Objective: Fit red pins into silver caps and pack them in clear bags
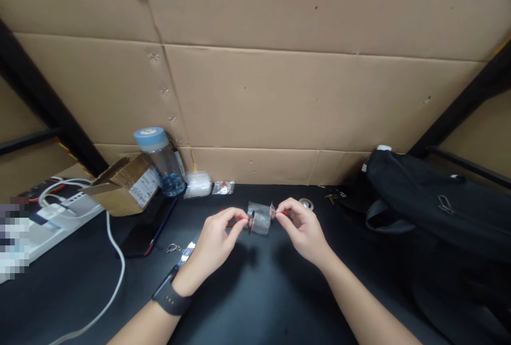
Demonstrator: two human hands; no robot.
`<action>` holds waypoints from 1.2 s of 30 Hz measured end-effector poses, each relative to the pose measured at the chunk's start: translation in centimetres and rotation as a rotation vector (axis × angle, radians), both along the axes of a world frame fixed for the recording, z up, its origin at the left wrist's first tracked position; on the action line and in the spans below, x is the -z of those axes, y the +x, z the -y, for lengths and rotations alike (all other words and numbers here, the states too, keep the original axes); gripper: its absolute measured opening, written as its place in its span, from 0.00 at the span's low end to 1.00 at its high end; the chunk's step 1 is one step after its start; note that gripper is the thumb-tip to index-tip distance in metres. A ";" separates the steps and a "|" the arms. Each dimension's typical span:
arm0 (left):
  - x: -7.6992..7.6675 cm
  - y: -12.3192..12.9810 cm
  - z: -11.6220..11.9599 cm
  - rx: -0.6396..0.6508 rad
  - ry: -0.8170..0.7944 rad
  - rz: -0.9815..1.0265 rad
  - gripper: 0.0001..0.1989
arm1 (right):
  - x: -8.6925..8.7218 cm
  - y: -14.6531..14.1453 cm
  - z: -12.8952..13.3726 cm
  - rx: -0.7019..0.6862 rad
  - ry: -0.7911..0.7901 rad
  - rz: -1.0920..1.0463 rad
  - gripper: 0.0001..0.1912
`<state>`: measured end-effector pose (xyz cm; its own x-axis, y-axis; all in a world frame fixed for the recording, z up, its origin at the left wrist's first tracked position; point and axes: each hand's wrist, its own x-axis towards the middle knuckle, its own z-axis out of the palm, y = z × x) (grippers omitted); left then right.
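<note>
My left hand (pixel 221 238) and my right hand (pixel 305 233) face each other above the black table. Between them lies a small clear plastic piece (pixel 261 219), like a bag or sleeve. A small red item (pixel 242 219) with a dark round end is pinched in my left fingertips, at the plastic's left edge. Another small red item (pixel 284 212) with a round coppery end is pinched in my right fingertips, near the plastic's right edge. Whether the round ends touch the plastic is hard to tell.
At the left are a power strip (pixel 43 233), white cable (pixel 120 260), open cardboard box (pixel 120 190), water bottle (pixel 159 158), phone (pixel 147 228) and keyring (pixel 173 248). Clear packets (pixel 197 184) and a tape roll (pixel 306 204) lie behind. A black bag (pixel 435 201) fills the right.
</note>
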<state>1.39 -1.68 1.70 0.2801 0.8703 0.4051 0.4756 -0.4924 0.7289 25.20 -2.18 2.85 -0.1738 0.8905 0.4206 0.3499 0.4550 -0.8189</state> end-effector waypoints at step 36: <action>2.8 1.4 -0.6 0.007 -0.054 0.001 0.10 | 3.4 -3.0 0.0 -0.125 -0.316 -0.386 0.24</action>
